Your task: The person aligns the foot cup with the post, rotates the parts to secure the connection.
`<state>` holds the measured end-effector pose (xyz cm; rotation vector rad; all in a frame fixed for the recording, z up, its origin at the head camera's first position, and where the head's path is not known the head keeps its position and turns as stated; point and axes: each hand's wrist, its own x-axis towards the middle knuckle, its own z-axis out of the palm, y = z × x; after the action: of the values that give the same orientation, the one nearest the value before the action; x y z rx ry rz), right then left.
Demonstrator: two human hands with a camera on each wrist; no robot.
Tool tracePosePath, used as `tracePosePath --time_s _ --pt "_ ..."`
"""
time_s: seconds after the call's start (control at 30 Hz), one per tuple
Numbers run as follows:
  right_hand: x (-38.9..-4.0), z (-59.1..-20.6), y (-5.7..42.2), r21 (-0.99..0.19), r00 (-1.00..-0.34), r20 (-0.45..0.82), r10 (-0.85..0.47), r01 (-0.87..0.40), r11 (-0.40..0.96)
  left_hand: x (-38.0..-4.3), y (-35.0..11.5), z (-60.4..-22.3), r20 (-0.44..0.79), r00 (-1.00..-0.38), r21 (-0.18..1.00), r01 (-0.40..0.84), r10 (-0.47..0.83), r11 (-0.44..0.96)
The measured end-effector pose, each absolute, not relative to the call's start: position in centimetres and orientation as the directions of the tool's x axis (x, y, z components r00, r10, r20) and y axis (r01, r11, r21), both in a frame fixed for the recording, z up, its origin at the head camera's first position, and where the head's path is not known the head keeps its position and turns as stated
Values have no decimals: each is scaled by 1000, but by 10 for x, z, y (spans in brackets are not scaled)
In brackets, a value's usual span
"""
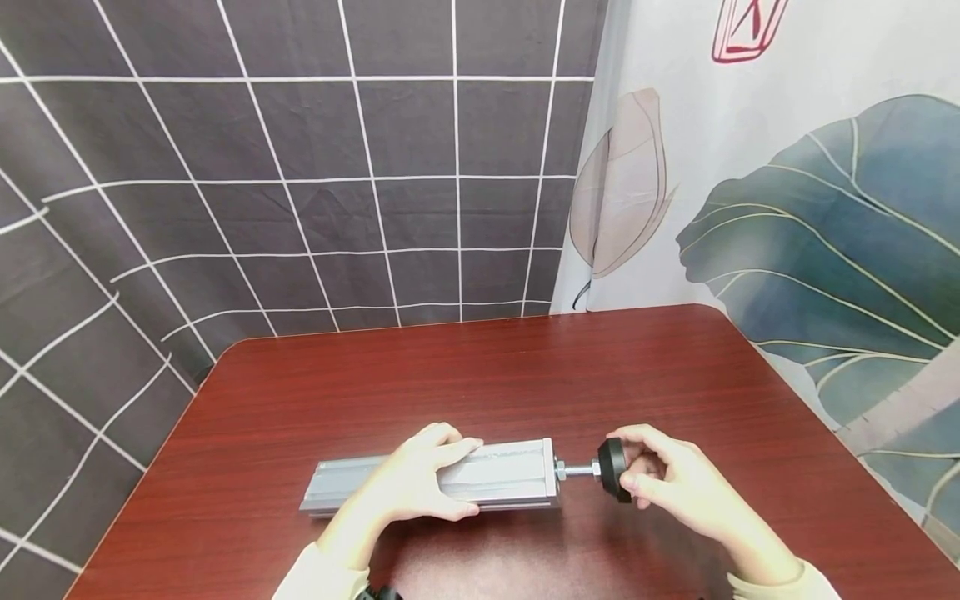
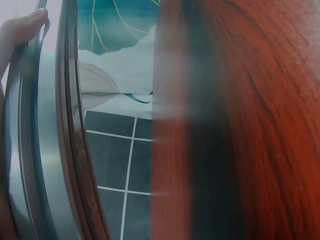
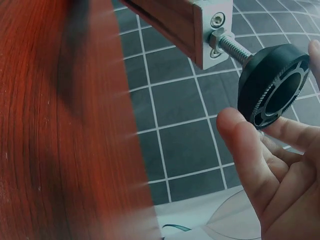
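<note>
A silver aluminium profile [image 1: 510, 471] lies lengthwise over the table, and my left hand [image 1: 420, 475] grips it across the middle, thumb on the near side and fingers over the far side. At its right end is a plate [image 3: 227, 7] with screws, from which a threaded rod [image 1: 579, 471] with nuts sticks out. A black round levelling foot [image 1: 613, 471] sits on the rod's outer end. My right hand [image 1: 675, 479] pinches this foot by its rim; its ribbed, hollow underside faces the palm in the right wrist view. Whether the profile touches the table is unclear.
The reddish-brown wooden table [image 1: 450, 375] has rounded far corners. Behind it hangs a dark grey cloth [image 1: 315, 133] with a white grid, and at the right a pale curtain [image 1: 675, 50] with leaf prints.
</note>
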<state>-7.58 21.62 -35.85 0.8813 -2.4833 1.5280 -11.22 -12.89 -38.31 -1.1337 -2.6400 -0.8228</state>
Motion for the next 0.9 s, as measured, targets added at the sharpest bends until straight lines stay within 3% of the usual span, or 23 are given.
tracePosePath --time_s 0.37,0.47,0.63,0.8,0.9 --pt "-83 -361 222 -836 -782 333 -527 -503 218 -116 -132 -384 331 -714 455 693 616 559" --pt "-85 -364 223 -818 -730 369 -576 -548 172 -116 -132 -383 328 -724 468 682 607 561" --pt "-87 -368 222 -688 -613 509 -605 -712 142 -117 -133 -383 315 -735 476 670 601 570" --pt "-85 -363 220 -627 -642 494 -587 -730 271 -116 -133 -381 289 -739 477 662 609 578" --pt "-84 -361 219 -653 -655 480 -584 -711 260 -116 -133 -380 280 -743 482 657 608 580"
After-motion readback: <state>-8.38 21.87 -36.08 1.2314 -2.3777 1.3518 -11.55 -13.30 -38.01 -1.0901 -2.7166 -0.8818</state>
